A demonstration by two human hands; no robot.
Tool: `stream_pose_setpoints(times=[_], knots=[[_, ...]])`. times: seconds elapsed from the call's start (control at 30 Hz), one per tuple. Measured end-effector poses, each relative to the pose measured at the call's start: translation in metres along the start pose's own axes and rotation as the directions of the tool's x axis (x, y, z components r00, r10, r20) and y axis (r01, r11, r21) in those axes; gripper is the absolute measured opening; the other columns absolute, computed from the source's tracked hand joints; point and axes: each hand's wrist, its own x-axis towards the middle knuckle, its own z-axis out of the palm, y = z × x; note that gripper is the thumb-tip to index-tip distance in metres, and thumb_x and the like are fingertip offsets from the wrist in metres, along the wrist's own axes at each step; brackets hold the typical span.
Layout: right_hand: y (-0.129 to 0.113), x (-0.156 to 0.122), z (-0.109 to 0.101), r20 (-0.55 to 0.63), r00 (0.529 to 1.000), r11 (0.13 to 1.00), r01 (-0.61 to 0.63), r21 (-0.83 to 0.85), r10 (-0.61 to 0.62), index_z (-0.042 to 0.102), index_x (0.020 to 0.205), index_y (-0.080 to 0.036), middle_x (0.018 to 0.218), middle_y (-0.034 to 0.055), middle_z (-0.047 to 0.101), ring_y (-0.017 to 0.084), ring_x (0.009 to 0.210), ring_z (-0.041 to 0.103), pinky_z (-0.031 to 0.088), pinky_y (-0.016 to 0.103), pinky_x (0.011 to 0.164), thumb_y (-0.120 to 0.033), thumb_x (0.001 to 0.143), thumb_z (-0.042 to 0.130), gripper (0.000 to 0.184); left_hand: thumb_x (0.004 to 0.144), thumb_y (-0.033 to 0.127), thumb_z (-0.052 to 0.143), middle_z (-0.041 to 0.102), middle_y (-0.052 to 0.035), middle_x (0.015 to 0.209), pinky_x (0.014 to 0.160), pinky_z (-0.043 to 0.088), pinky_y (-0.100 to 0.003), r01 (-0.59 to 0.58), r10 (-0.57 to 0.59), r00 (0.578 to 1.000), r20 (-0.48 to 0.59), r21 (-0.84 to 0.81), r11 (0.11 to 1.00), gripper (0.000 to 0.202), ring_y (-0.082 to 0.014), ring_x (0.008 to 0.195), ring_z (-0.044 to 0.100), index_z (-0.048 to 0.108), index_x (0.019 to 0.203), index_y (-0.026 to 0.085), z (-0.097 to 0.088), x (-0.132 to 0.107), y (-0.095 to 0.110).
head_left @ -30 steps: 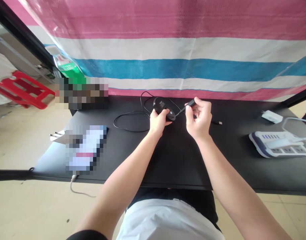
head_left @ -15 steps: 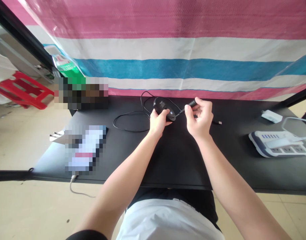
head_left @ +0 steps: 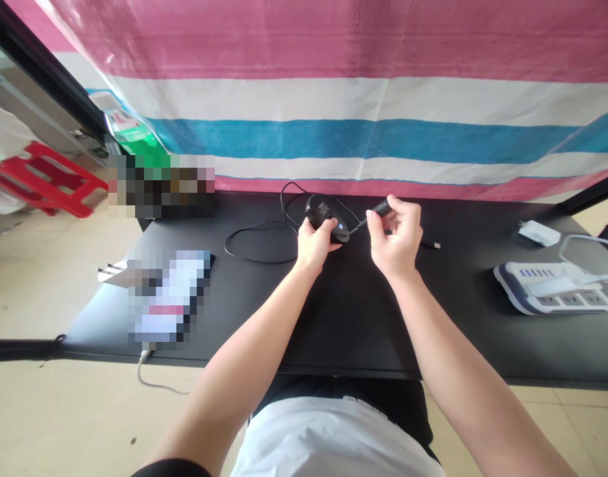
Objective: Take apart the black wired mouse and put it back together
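My left hand is closed around a black computer mouse, its underside with a printed label turned up toward me. Between the fingertips of my right hand is the black handle of a screwdriver. The screwdriver's thin shaft slants down to the left, its tip at the near end of the mouse. Whether the tip sits in a screw is too small to tell. The mouse's black cable loops over the table behind and left of my left hand. A USB plug lies to the right of my right hand.
On the black table, a blurred-out phone with a charging cable lies at left. A white power strip and a white charger are at right. Behind hangs a striped sheet. A green-labelled bottle stands back left.
Both hands keep almost the same place and grip. The screwdriver has barely shifted against the mouse; the whole view has moved very slightly.
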Motion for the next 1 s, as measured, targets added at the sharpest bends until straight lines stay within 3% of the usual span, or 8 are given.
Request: stream_pose_setpoints(times=[0.13, 0.37, 0.67, 0.87, 1.0], knots=[[0.0009, -0.0011, -0.0007, 0.013, 0.999, 0.999, -0.031, -0.009, 0.031, 0.055, 0.116, -0.021, 0.082, 0.0026, 0.063, 0.015, 0.064, 0.063, 0.057, 0.03, 0.058, -0.042, 0.091, 0.061, 0.033, 0.071, 0.03, 0.068, 0.069, -0.0054, 0.088, 0.069, 0.064, -0.041, -0.01, 0.01, 1.0, 0.005, 0.0, 1.0, 0.024, -0.0213, 0.081, 0.071, 0.059, 0.09, 0.019, 0.0, -0.0001, -0.0009], [-0.0047, -0.0029, -0.0019, 0.108, 0.992, 0.99, -0.083, 0.115, 0.071, 0.047, 0.126, -0.022, 0.103, 0.0102, 0.072, 0.017, 0.082, 0.072, 0.06, 0.028, 0.06, -0.036, 0.098, 0.049, 0.031, 0.07, 0.03, 0.069, 0.069, -0.0054, 0.088, 0.067, 0.064, -0.039, -0.005, 0.005, 1.0, 0.001, -0.003, 1.0, 0.025, -0.0207, 0.079, 0.071, 0.059, 0.09, 0.018, 0.0008, 0.0006, -0.0009], [-0.0019, -0.0009, -0.001, 0.044, 0.999, 1.0, -0.025, 0.006, 0.025, 0.053, 0.117, -0.021, 0.081, 0.0032, 0.064, 0.015, 0.064, 0.064, 0.056, 0.03, 0.056, -0.042, 0.093, 0.057, 0.032, 0.07, 0.03, 0.069, 0.069, -0.0048, 0.088, 0.07, 0.063, -0.04, -0.004, 0.004, 1.0, -0.008, 0.01, 1.0, 0.025, -0.021, 0.08, 0.071, 0.058, 0.09, 0.019, 0.0013, -0.0009, -0.0005], [-0.0026, 0.0005, 0.0004, -0.021, 1.0, 1.0, 0.015, 0.0, -0.015, 0.055, 0.112, -0.021, 0.075, -0.0001, 0.059, 0.013, 0.057, 0.059, 0.054, 0.029, 0.054, -0.039, 0.089, 0.065, 0.031, 0.07, 0.031, 0.069, 0.069, -0.0051, 0.089, 0.068, 0.064, -0.039, -0.006, 0.006, 1.0, -0.006, 0.019, 1.0, 0.025, -0.0212, 0.079, 0.071, 0.058, 0.09, 0.019, 0.0012, -0.0008, -0.0003], [-0.0034, -0.0005, 0.0004, -0.022, 1.0, 1.0, -0.021, 0.0, 0.021, 0.055, 0.112, -0.021, 0.078, 0.0008, 0.062, 0.013, 0.059, 0.061, 0.055, 0.029, 0.055, -0.043, 0.089, 0.064, 0.033, 0.07, 0.03, 0.069, 0.069, -0.0054, 0.09, 0.067, 0.064, -0.038, -0.008, 0.008, 1.0, -0.011, 0.018, 1.0, 0.026, -0.0207, 0.079, 0.071, 0.059, 0.091, 0.019, 0.0009, 0.0005, -0.0013]])
